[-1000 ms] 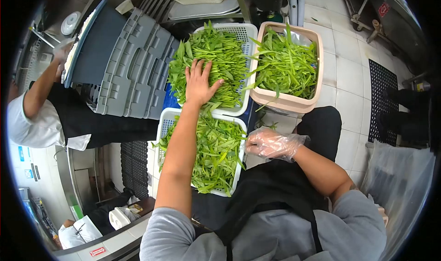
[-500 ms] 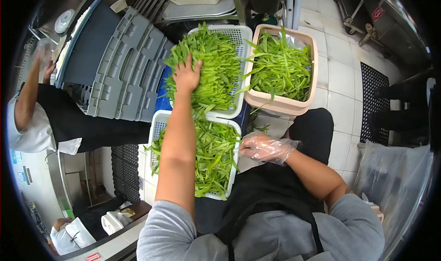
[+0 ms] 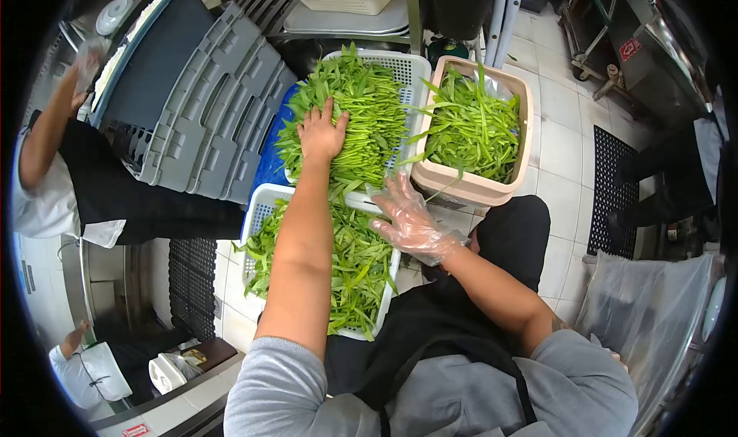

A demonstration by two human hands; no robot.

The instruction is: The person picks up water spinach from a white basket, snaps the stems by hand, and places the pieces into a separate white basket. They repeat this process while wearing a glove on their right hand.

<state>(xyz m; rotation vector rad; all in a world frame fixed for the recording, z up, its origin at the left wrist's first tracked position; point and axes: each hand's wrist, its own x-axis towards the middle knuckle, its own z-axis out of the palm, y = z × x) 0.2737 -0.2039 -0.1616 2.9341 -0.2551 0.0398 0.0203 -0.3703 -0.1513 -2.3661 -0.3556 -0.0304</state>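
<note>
Rests the slightly parted fingers of the bare left hand on green stems — laid in the far white basket. Holds the plastic-gloved right hand, with fingers splayed, by the near white basket; cannot tell whether touching. Farther out, has a beige tub of leafy greens alongside — and grey crates leftward.

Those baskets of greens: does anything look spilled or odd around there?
Mostly tidy, though leaves from the beige tub poke out over its rim. The oddest detail: the right hand wears a clear plastic glove, while the left hand, lying on the greens in the farther white basket, is bare.
</note>
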